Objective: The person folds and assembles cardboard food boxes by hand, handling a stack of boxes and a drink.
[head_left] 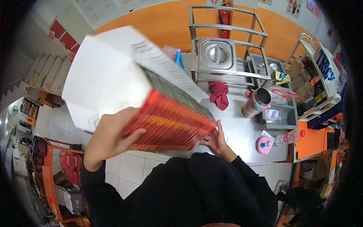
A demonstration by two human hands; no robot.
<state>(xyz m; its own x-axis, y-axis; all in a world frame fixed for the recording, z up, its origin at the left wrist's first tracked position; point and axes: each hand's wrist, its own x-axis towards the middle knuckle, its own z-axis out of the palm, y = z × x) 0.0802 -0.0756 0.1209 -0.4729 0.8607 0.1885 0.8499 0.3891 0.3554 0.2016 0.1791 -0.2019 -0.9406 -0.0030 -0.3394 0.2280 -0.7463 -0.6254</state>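
Note:
A thick stack of card sheets [172, 123] is held tilted in front of me, off the table. Its top face is plain white with cut flaps, slightly blurred; the layered edges show red, orange and dark green. My left hand [111, 134] grips its near left side, thumb across the red edges and the other fingers partly hidden. At the near right corner my right hand [216, 142] is closed on the same stack, with some fingertips out of sight beneath it.
The steel table [236, 132] carries a dark red cloth [218, 95], an open pink flask [257, 102], a pink lid [263, 145] and a plastic bottle [290, 137]. Behind stands a metal rack [230, 26] with a lidded steel pan [216, 56]. Grey bins [289, 117] line the right.

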